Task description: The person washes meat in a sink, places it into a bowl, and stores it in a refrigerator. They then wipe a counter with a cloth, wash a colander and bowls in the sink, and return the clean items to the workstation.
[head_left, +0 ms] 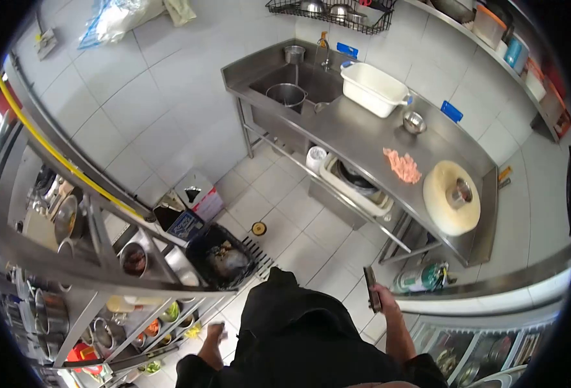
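My right hand [385, 300] is closed around a dark, flat, narrow thing [370, 288], held upright to the right of my body; its kind does not show clearly. Low on the other side, my left hand [215, 335] has its fingers curled in, with a small pale patch at the fingertips. Ahead on the steel counter [356, 139] lies a heap of pink raw meat [402, 166]. To its right is a thick round chopping board [440, 210], with a small metal bowl [460, 193] on it.
A white tub [374, 90] and a metal bowl [414, 122] stand on the counter, left of which is a sink [259, 83] with a pot [286, 96]. A black bin [215, 256] stands on the floor beside a metal rack [169, 295] of food containers. A green-and-white cylinder [421, 278] lies right.
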Motion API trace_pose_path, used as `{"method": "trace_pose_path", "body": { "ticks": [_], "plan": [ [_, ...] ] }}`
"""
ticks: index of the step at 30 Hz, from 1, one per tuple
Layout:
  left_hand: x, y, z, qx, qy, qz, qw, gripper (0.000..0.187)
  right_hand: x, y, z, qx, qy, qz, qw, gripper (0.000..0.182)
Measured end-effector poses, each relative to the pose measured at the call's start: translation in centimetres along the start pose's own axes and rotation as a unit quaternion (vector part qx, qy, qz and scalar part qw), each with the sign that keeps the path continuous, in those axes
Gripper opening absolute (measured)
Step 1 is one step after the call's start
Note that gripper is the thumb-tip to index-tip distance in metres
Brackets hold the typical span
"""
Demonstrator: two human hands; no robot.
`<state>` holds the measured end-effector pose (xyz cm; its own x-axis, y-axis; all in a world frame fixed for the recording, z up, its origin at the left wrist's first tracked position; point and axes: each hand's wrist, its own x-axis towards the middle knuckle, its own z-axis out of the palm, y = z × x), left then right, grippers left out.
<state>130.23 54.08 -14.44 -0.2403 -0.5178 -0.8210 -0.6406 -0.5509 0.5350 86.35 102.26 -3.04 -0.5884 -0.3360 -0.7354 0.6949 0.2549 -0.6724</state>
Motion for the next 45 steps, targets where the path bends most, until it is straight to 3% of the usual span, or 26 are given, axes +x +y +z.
{"method": "trace_pose_path", "body": {
  "ticks": [1, 2, 3, 6, 8, 9, 13, 16, 17, 19, 22, 23, 24, 26, 28, 29, 30, 33, 36, 39, 40, 42, 44, 45],
  "plan": [
    [1.5, -2.8, 0.2, -0.044, 0.003, -0.025, 0.999, 0.035, 3.0, -4.0, 0.2, -0.014, 0.008, -0.037, 0.999, 0.032],
    [2.3, -3.1, 0.8, -0.055, -0.004, -0.149, 0.987, 0.037, 5.8, -8.3, 0.9, -0.029, 0.015, -0.073, 0.997, 0.032],
    [2.0, -3.5, 1.9, -0.053, -0.006, -0.177, 0.983, 0.036, 7.6, -13.0, 2.2, -0.02, 0.0, -0.093, 0.995, 0.031],
    [2.3, -4.0, 5.7, -0.047, -0.027, -0.182, 0.982, 0.033, 12.1, -26.4, 6.9, -0.017, -0.023, -0.131, 0.991, 0.027],
    [4.6, -2.8, 8.6, -0.036, -0.047, -0.126, 0.99, 0.031, 14.6, -34.5, 10.4, -0.02, -0.049, -0.163, 0.985, 0.028],
    [5.7, -0.8, 9.5, -0.046, -0.047, -0.155, 0.986, 0.028, 16.3, -37.7, 11.8, -0.014, -0.053, -0.171, 0.984, 0.029],
    [12.6, 12.6, 13.5, -0.115, -0.041, -0.15, 0.981, 0.019, 20.0, -50.3, 17.2, -0.025, -0.049, -0.224, 0.973, 0.034],
    [16.8, 24.5, 14.9, -0.192, -0.046, -0.045, 0.979, 0.013, 24.4, -58.0, 20.6, -0.017, -0.058, -0.242, 0.968, 0.034],
    [13.2, 32.2, 16.9, -0.181, 0.044, -0.019, 0.982, 0.015, 26.0, -60.5, 22.0, 0.004, -0.065, -0.236, 0.97, 0.031],
    [16.3, 37.3, 16.7, -0.226, 0.035, 0.098, 0.969, 0.017, 28.0, -65.9, 25.3, 0.017, -0.081, -0.242, 0.967, 0.028],
    [17.3, 45.7, 17.2, -0.245, 0.079, 0.128, 0.958, 0.017, 29.9, -75.2, 30.2, -0.007, -0.101, -0.285, 0.953, 0.03],
    [19.1, 45.6, 15.8, -0.238, -0.007, 0.171, 0.956, 0.017, 31.2, -78.2, 31.9, 0.014, -0.107, -0.306, 0.946, 0.031],
    [19.4, 46.8, 16.5, -0.259, 0.057, 0.172, 0.949, 0.016, 32.6, -81.3, 33.6, 0.035, -0.113, -0.326, 0.938, 0.032],
    [21.3, 46.0, 15.9, -0.202, 0.085, 0.133, 0.967, 0.019, 34.2, -88.0, 37.0, 0.054, -0.109, -0.348, 0.93, 0.032],
    [21.7, 43.3, 16.6, -0.225, 0.1, 0.063, 0.967, 0.027, 39.2, -95.5, 39.8, 0.069, -0.163, -0.384, 0.906, 0.036],
    [21.2, 41.6, 17.0, -0.239, 0.109, 0.026, 0.964, 0.032, 41.5, -99.3, 41.1, 0.052, -0.121, -0.408, 0.904, 0.036],
    [20.7, 40.2, 17.5, -0.254, 0.12, -0.011, 0.96, 0.037, 43.0, -103.0, 42.1, 0.03, -0.139, -0.431, 0.891, 0.039],
    [17.1, 37.2, 20.5, -0.355, 0.171, -0.086, 0.915, 0.03, 50.7, -114.4, 44.5, -0.036, -0.117, -0.524, 0.843, 0.049],
    [12.9, 33.9, 26.6, -0.492, 0.224, -0.079, 0.838, 0.026, 60.4, -126.2, 45.9, -0.131, -0.151, -0.541, 0.817, 0.063],
    [10.3, 31.0, 34.4, -0.603, 0.24, 0.014, 0.761, 0.025, 67.1, -131.8, 50.5, -0.324, -0.039, -0.583, 0.744, 0.062],
    [11.3, 31.1, 35.6, -0.634, 0.272, 0.008, 0.724, 0.022, 68.4, -133.0, 52.2, -0.396, 0.025, -0.586, 0.707, 0.062],
    [12.4, 33.7, 38.6, -0.623, 0.372, -0.128, 0.676, 0.015, 70.1, -133.6, 58.2, -0.479, 0.105, -0.577, 0.653, 0.061],
    [11.5, 42.5, 38.8, -0.574, 0.427, -0.276, 0.642, 0.039, 71.7, -133.1, 62.4, -0.535, 0.157, -0.548, 0.623, 0.06],
    [11.7, 44.1, 39.2, -0.59, 0.402, -0.267, 0.647, 0.044, 71.9, -132.6, 63.9, -0.549, 0.172, -0.539, 0.615, 0.06]
  ]
}}
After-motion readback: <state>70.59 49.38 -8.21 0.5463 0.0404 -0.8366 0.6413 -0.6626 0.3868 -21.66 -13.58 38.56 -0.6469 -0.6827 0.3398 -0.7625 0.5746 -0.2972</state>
